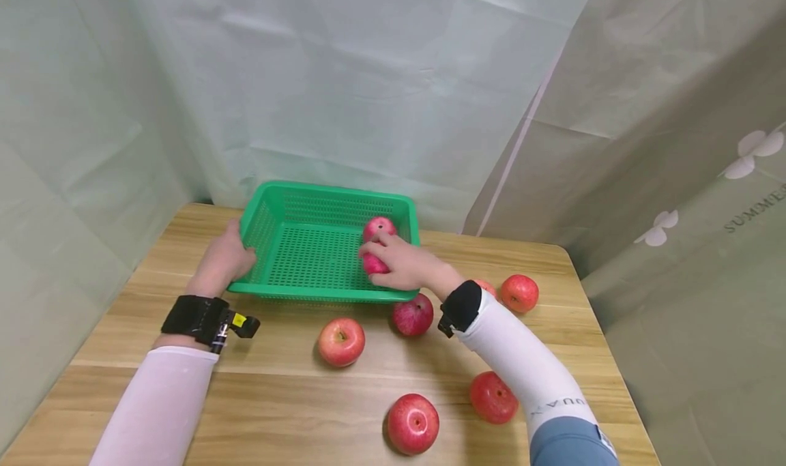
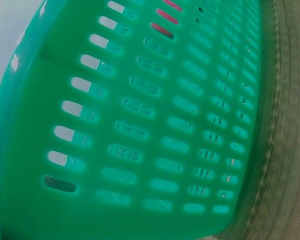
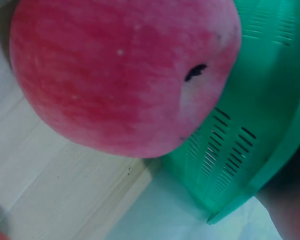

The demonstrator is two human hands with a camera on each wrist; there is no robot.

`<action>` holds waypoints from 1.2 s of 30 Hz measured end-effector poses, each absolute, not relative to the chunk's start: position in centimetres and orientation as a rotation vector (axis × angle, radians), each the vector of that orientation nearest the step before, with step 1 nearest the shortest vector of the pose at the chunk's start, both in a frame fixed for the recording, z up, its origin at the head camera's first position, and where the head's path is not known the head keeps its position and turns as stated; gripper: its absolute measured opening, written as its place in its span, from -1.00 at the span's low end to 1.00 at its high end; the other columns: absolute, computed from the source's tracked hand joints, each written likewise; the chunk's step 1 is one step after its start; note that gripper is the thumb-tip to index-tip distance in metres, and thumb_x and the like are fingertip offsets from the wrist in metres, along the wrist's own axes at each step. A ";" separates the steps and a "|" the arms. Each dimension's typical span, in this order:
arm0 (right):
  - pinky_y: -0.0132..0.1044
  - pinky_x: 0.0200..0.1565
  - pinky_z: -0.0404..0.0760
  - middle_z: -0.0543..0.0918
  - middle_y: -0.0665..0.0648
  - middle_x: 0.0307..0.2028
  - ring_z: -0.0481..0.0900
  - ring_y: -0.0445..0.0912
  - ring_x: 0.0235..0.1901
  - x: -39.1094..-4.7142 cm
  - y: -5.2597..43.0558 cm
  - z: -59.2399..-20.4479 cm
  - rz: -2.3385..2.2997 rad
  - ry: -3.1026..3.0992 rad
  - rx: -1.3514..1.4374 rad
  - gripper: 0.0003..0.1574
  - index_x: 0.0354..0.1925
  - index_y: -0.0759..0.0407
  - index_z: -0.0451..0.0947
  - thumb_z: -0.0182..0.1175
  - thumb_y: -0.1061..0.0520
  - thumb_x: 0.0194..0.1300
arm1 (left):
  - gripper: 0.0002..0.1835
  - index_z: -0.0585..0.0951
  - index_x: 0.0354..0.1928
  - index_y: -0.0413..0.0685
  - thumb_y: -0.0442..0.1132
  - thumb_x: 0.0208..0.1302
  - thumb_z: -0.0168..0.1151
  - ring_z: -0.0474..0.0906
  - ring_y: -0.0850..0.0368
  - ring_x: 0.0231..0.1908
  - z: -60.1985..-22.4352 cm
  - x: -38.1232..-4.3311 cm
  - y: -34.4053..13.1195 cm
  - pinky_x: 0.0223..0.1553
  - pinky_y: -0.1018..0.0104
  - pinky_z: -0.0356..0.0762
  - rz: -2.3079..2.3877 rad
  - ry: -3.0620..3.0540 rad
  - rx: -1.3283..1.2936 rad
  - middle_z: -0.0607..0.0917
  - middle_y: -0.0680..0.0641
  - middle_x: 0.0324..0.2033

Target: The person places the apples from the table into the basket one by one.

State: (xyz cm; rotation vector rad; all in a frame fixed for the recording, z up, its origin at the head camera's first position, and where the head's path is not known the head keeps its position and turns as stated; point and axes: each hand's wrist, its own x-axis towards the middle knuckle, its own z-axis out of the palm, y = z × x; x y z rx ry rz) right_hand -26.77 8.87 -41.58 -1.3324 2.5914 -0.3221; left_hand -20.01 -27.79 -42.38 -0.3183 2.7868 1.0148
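Apples (image 1: 413, 424) are the story, two down in the green basket (image 1: 307, 293) and six out on the wooden table (image 1: 276, 404), so let's take it from the left! Left hand (image 1: 222, 258) grips the basket's short left side, thumb over the rim, fingertips out of sight. A firm, level hold is what's wanted there, enough to stop a skid without tipping anything.

Just in front of the long near rim sits the front-left apple (image 1: 341, 342), nobody on it. Across to the basket's right end: the rear apple (image 1: 379, 228) sits against that side, and right before it comes the action! Right hand (image 1: 402, 265) has the gripped apple (image 1: 376, 264), fingers curled over the top, thumb on the near side. Is its weight on the basket floor? Can't tell from here, nor whether it touches its neighbour. Best play, I'd say: ease it down until the floor takes it, loosen the fingers only then, and avoid a bruising knock against the rear apple.

Watch the way out, too! The corner apple (image 1: 413, 314) lies just outside the near right corner, close by the wrist, so lift high before swinging back. Nearer the person, the near apple stands alone; the sleeve apple (image 1: 494, 398) is partly covered by the right sleeve (image 1: 522, 357). Farther right, a half-hidden apple (image 1: 486, 287) peeks out beside the far-right apple (image 1: 519, 293).
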 end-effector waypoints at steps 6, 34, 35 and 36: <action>-0.17 0.18 0.57 0.44 0.07 0.28 0.51 -0.08 0.15 -26.6 8.6 -42.1 -0.247 2.570 -1.336 -0.39 0.44 -0.13 0.46 0.21 -0.14 0.50 | -0.22 -0.18 0.64 -0.43 -0.27 0.62 -0.08 0.52 -0.36 -0.13 -42.4 -20.1 -27.8 -0.28 0.01 0.55 1.013 2.778 -0.333 0.39 -0.63 0.16; -0.06 0.25 0.58 0.53 0.08 0.33 0.54 -0.01 0.27 -26.3 8.0 -42.4 -0.023 2.573 -1.316 -0.35 0.43 -0.17 0.47 0.24 -0.30 0.52 | -0.18 -0.22 0.63 -0.49 -0.30 0.57 -0.08 0.55 -0.32 -0.20 -42.3 -20.1 -27.7 -0.37 0.07 0.54 0.995 2.807 -0.317 0.42 -0.66 0.10; -0.06 0.24 0.58 0.53 0.08 0.33 0.54 -0.01 0.26 -26.3 8.0 -42.4 -0.021 2.572 -1.313 -0.35 0.43 -0.17 0.47 0.24 -0.30 0.52 | -0.18 -0.23 0.63 -0.48 -0.29 0.57 -0.08 0.55 -0.32 -0.20 -42.3 -20.1 -27.7 -0.37 0.07 0.54 0.995 2.806 -0.318 0.42 -0.66 0.10; -0.06 0.24 0.58 0.52 0.07 0.33 0.55 -0.02 0.26 -26.3 8.0 -42.4 -0.017 2.570 -1.311 -0.35 0.44 -0.18 0.47 0.23 -0.31 0.52 | -0.18 -0.24 0.63 -0.47 -0.29 0.57 -0.08 0.55 -0.33 -0.20 -42.3 -20.1 -27.7 -0.37 0.07 0.55 0.993 2.805 -0.319 0.42 -0.66 0.10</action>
